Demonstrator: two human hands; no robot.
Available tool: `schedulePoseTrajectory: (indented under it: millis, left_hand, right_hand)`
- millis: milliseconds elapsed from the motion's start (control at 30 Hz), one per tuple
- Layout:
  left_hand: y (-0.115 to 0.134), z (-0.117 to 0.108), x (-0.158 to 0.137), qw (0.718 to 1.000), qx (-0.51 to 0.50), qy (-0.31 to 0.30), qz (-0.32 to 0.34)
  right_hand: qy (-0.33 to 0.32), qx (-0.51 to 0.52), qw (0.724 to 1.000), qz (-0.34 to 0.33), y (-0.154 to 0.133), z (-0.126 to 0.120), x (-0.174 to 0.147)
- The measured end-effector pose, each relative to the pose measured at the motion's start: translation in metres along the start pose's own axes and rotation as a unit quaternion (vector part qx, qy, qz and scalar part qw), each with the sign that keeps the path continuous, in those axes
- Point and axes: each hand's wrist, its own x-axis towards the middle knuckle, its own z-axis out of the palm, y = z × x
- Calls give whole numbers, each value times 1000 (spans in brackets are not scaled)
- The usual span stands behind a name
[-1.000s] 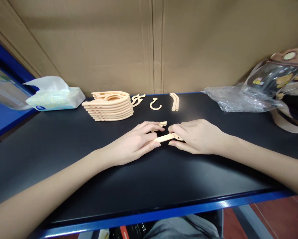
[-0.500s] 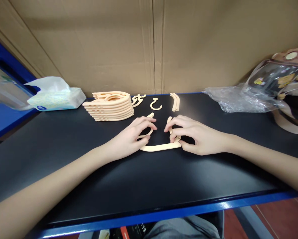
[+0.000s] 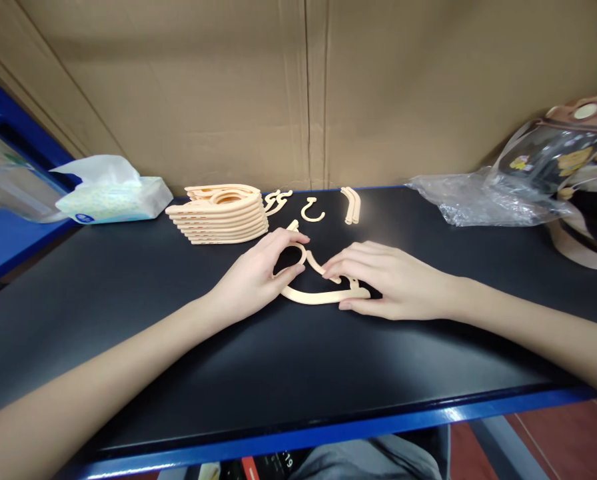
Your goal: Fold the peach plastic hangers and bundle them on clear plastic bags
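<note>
A cream plastic folding hanger (image 3: 316, 297) lies low over the black tabletop between both hands. My left hand (image 3: 256, 272) is closed around its left part, thumb and fingers on the rounded loop. From the right, my right hand (image 3: 403, 280) grips the other end, with its thumb at the long bottom bar and its fingertips on a short curved arm. That arm slants inward toward the loop. Part of the hanger is hidden under the fingers. Behind the left hand stands a neat stack of similar folded hangers (image 3: 218, 227).
At the back lie several small hook pieces (image 3: 278, 199), one separate hook (image 3: 312, 212) and curved strips (image 3: 351, 205). A tissue pack (image 3: 116, 201) sits left. A clear plastic bag (image 3: 483, 199) and a strapped bottle (image 3: 553, 157) are right. Cardboard (image 3: 178, 93) walls the back.
The hanger's short right arm has swung inward and down, toward the loop. My right hand has turned flatter and shifted slightly toward me; my left fingers have moved slightly along the loop.
</note>
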Motion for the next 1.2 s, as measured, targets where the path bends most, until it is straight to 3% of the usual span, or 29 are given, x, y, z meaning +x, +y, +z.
schedulePoseTrajectory:
  millis: [233,467,1000,1200]
  left_hand:
    - [3,1,1,999,-10,22,-21]
    - [3,1,1,997,-75,-17,-5]
    - [7,-4,1,997,-52,-49,40]
    - [1,-3,1,998,-16,-27,49]
  right_hand:
    - [0,109,994,-19,-12,3,1]
    - [16,138,990,-6,-10,4,2]
    - [58,27,998,22,12,11,0]
    - [122,-19,990,64,17,9,0]
